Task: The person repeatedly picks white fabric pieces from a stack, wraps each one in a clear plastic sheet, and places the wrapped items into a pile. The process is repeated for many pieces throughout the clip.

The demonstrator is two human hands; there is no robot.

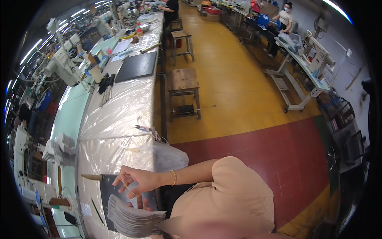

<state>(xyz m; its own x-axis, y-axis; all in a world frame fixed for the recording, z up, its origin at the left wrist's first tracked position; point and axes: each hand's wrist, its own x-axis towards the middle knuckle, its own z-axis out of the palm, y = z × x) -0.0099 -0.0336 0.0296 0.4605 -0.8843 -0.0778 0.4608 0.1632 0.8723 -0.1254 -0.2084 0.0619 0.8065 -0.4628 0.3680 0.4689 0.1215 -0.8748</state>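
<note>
A thin tan rubber band [126, 186] is stretched across the spread fingers of my right hand [142, 180], which hangs over the near end of the table. Just below it is a thick stack of grey, layered fabric-like pieces [133, 219], tilted, with its edges fanned. My left hand [156, 236] shows only as a bit of skin under the stack at the lower edge, apparently holding it. More fingertips appear at the stack's upper edge; whose they are is unclear. Beneath lies a dark board [106, 187], next to a wooden handle [91, 176].
Clear plastic covers the long table [119, 115], which bears pens [143, 128], a black slab [137, 66] and a mallet [150, 48]. A plastic bag [170, 156] hangs by its edge. Wooden stools [183, 79] stand alongside. Sewing machines [63, 65] line the left; a masked person [284, 18] is far right.
</note>
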